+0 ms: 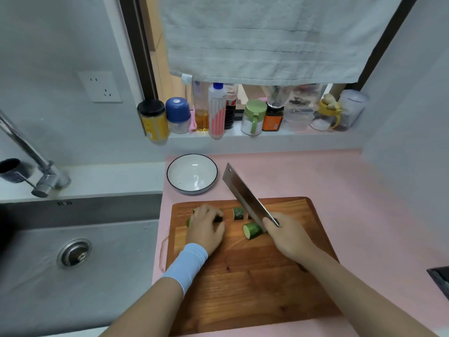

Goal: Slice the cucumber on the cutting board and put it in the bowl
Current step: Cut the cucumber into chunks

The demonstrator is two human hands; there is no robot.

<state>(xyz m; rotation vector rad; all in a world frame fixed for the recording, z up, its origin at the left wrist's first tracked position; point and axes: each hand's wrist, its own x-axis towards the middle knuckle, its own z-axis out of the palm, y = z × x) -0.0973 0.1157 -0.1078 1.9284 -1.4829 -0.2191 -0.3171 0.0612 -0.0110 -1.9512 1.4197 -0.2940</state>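
Head view: on the far left part of the cutting board point(255, 288), the left hand point(205, 227) curls its fingers over the cucumber point(188, 222) and holds it down (only bits of green peek out from under the hand). The right hand point(286, 237) grips the handle of a knife point(245, 194), whose broad blade slants up toward the bowl point(192, 175). Between the hands a cut piece point(238, 213) lies near the board's far edge, and a second piece point(252, 230) lies just beside the blade. The bowl stands on the pink counter point(364, 190), past the board's far left corner.
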